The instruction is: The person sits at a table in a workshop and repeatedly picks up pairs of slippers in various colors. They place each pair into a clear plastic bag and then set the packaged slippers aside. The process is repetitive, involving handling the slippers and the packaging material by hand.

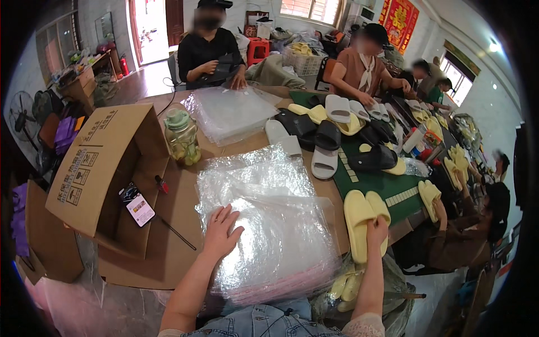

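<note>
My left hand (222,229) lies flat with fingers spread on a stack of clear plastic bags (281,241), near its left side. The top bags are wrinkled and shiny, and pinkish edges show at the near end. At the stack's right, my right hand (378,229) grips a pair of pale yellow slippers (357,216). Its fingers are partly hidden inside the right slipper of the pair. Farther off, another pile of clear bags (227,115) lies near a person in black, whose hand rests on it.
An open cardboard box (95,168) stands at the left, with a phone (137,205) in front. Behind are a glass jar (182,137) and a second person in brown. Black, grey and yellow slippers (379,158) crowd a green mat (359,188). Another worker's hand (441,212) holds yellow slippers at right.
</note>
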The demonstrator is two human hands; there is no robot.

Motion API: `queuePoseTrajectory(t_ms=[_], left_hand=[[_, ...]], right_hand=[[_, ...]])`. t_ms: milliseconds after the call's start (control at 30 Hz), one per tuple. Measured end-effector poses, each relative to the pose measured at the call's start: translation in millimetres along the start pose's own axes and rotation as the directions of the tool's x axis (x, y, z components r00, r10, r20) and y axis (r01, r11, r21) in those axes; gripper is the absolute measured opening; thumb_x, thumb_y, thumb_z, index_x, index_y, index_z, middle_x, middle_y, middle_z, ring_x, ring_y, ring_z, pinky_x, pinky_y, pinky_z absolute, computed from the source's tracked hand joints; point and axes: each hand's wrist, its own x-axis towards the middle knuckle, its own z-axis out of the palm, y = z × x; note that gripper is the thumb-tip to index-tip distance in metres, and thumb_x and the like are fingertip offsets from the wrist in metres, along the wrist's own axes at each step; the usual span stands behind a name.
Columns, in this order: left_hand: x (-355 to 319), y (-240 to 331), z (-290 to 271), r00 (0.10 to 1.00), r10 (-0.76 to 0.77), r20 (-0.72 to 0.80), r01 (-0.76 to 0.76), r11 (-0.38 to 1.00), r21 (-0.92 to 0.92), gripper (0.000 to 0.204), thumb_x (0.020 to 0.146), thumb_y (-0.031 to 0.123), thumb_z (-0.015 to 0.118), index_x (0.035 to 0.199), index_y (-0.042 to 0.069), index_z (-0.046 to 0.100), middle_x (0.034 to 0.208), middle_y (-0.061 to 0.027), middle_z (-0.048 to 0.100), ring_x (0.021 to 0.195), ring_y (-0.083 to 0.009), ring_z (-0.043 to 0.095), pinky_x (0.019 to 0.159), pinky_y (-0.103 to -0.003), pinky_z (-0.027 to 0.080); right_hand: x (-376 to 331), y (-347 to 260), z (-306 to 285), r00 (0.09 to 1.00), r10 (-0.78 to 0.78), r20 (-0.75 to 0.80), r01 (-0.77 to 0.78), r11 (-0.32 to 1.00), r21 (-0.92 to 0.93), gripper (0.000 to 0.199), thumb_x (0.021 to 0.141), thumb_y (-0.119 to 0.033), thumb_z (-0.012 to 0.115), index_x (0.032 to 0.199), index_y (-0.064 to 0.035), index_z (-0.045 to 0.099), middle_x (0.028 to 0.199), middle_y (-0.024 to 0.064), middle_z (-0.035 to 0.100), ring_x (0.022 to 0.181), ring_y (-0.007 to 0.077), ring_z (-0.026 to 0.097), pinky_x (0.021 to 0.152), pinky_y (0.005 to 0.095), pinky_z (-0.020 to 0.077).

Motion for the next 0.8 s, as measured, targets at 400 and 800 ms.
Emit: queuePoseTrajectory(t_ms=[400,800], left_hand=[[-1.4,6.8,-6.7,0.998,-0.045,0.038,0.045,0.999,0.005,0.051,0.092,0.036,0.069,0.135,0.011,0.064,0.154,-0.0159,0.048,0.145,-0.0368,0.037,0.118,-0.049,0.031],[-4.6,-4.5,2.0,0.999,0.000,0.032,-0.002,0.997,0.076,0.054,0.091,0.041,0.069,0.137,0.013,0.063,0.154,-0.0170,0.048,0.144,-0.0371,0.038,0.119,-0.048,0.031]], right_hand=[[-124.6,-249.3,-158.9,0.900,-0.093,0.426,-0.335,0.479,0.812,0.033,0.090,-0.011,0.071,0.119,0.0042,0.068,0.109,0.0109,0.074,0.099,0.0188,0.071,0.088,0.0321,0.0555],[-56.6,-262.9,21.2,0.845,-0.419,0.333,0.310,0.890,0.334,0.022,0.079,-0.015,0.073,0.099,-0.0051,0.069,0.082,0.0165,0.067,0.074,0.0325,0.067,0.068,0.0424,0.0510]])
